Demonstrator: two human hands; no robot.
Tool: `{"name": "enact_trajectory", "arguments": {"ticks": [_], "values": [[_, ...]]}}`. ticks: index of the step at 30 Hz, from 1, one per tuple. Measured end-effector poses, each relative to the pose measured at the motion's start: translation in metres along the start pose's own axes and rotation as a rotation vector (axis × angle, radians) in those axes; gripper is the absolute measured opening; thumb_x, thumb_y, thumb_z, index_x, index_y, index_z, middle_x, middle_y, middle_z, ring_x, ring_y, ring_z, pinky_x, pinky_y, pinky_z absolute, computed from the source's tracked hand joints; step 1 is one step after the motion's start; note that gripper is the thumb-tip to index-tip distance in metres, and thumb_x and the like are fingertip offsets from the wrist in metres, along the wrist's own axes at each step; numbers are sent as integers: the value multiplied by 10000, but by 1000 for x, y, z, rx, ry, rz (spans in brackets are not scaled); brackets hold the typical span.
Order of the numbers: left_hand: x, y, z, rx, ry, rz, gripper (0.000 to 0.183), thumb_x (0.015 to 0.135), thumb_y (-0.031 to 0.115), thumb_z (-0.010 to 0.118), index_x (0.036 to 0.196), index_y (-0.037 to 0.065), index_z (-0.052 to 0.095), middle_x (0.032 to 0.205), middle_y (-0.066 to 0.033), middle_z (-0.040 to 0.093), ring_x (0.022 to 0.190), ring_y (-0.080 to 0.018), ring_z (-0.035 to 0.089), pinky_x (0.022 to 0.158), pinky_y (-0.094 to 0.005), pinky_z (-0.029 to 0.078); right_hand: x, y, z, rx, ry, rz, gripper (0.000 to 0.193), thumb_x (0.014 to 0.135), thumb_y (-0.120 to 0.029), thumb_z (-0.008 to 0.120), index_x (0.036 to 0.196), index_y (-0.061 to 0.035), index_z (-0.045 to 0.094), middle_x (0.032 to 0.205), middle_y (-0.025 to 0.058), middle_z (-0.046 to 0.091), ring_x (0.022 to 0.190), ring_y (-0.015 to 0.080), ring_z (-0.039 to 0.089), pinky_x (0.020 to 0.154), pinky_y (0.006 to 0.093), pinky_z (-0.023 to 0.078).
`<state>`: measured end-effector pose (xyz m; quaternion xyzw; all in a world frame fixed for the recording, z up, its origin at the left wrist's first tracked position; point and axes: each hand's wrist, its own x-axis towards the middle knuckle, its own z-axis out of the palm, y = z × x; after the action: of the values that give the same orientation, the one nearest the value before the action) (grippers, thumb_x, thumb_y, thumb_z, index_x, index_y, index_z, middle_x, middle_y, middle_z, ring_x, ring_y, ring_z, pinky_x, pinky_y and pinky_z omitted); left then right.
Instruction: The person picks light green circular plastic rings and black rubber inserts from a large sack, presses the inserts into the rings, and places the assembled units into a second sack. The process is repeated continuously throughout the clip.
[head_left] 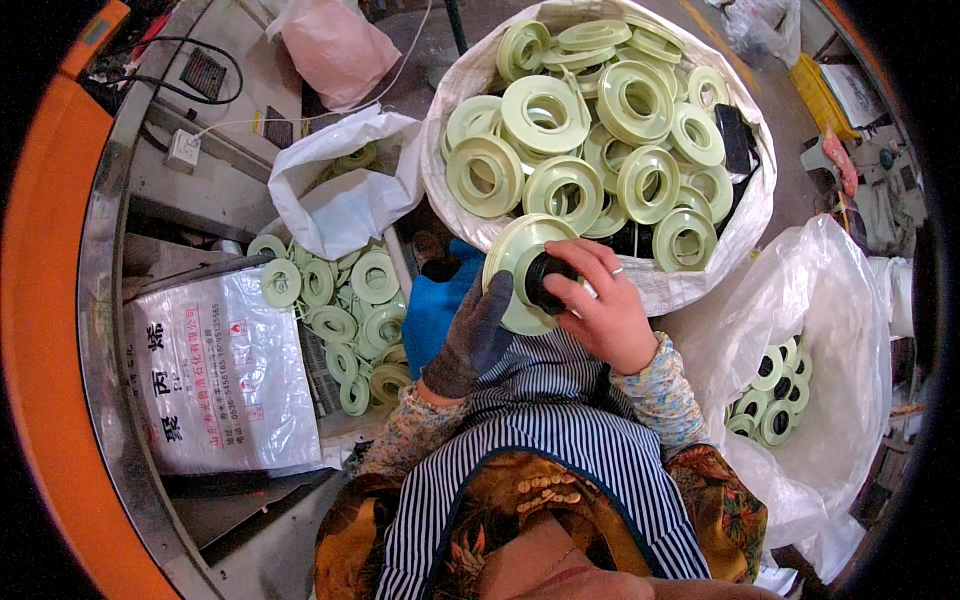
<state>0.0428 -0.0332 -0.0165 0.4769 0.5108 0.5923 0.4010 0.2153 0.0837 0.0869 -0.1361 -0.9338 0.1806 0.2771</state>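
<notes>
My left hand (468, 340), in a dark grey glove, grips the left edge of a pale green plastic flange ring (518, 245) held up in front of my lap. The fingers of my bare right hand (608, 310) close around a black round part (543, 280) at the middle of that ring. Whether the black part is seated in the hole or only lies against it, I cannot tell. Just beyond my hands, a large white woven sack (740, 240) holds a heap of similar green flange rings (545, 112).
At right, a clear plastic bag (830, 300) holds green rings with black centres (770, 400). Loose green rings (335, 325) lie at left under a small white bag (350, 195), beside a printed white sack (230, 380). An orange machine frame (50, 300) curves along the far left.
</notes>
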Motion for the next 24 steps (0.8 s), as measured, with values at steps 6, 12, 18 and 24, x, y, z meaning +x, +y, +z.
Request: {"name": "enact_trajectory", "arguments": {"ticks": [6, 12, 18, 24], "values": [[3, 22, -5, 358, 40, 324, 687, 805, -31, 679, 1417, 84, 391, 1369, -299, 454, 1212, -468, 516, 998, -472, 467, -2, -10, 0, 130, 137, 112, 723, 591, -79, 794, 1269, -98, 545, 1276, 117, 536, 1145, 347, 526, 965, 446, 483], [15, 65, -2, 489, -1, 576, 570, 836, -59, 600, 1372, 60, 445, 1379, -314, 442, 1245, -475, 490, 1027, -473, 447, 1, -20, -2, -30, -28, 114, 880, 564, -80, 795, 1385, -149, 486, 1296, 121, 517, 1145, 344, 526, 967, 423, 489], [11, 44, -12, 535, -82, 606, 713, 745, -62, 608, 1419, 20, 391, 1421, -340, 381, 1297, -504, 431, 1054, -496, 415, -2, -3, 2, 7, -52, 15, 888, 551, -84, 795, 1380, -158, 488, 1326, 123, 501, 1147, 341, 531, 964, 429, 492], [14, 48, -7, 430, -106, 463, 621, 862, -35, 568, 1440, -7, 341, 1431, -324, 379, 1283, -481, 449, 1061, -487, 406, -5, -5, 8, 35, -59, 104, 823, 700, -241, 791, 1405, -60, 406, 1298, 190, 533, 1065, 369, 595, 869, 427, 525]]}}
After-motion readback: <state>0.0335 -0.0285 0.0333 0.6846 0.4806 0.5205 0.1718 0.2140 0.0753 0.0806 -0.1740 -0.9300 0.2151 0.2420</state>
